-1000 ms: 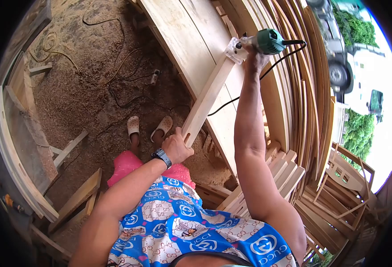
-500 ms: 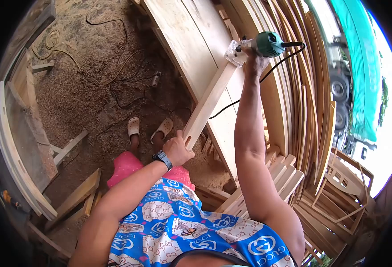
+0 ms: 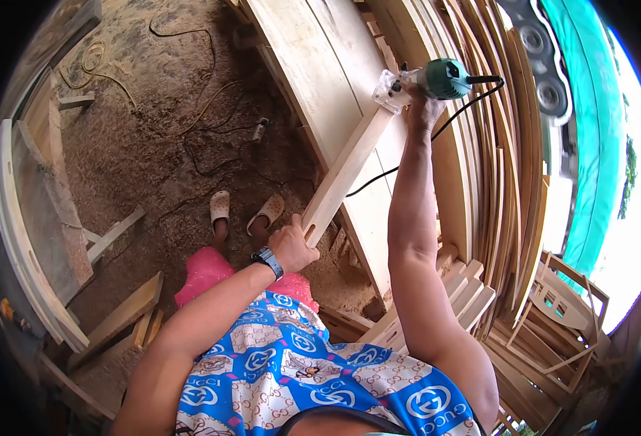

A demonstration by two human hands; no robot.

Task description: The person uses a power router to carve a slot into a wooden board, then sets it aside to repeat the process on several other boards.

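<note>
My left hand (image 3: 293, 247) is wrapped around the near end of a long pale wooden bar (image 3: 345, 168), which has a slot cut near that end. The bar slants away from me across the planked wooden bench (image 3: 327, 73). At its far end, my right hand (image 3: 423, 109) grips a green trim router (image 3: 445, 78) lying on its side. The router's clear base (image 3: 389, 91) is against the bar's far end, where the cutting bit is hidden. A black cord (image 3: 462, 107) runs from the router's back and passes under my right forearm.
Stacked boards (image 3: 473, 145) line the bench's right side. More cut bars (image 3: 469, 294) lie by my right elbow. Sawdust covers the floor (image 3: 146, 138), where cords and a power socket (image 3: 261, 129) lie. Wooden frame pieces (image 3: 33, 254) stand at left; a chair-like frame (image 3: 560, 305) is at right.
My head view has shifted slightly, and a truck outside at the right has moved in the picture. Both hands keep their grips, with the router still at the bar's far end.
</note>
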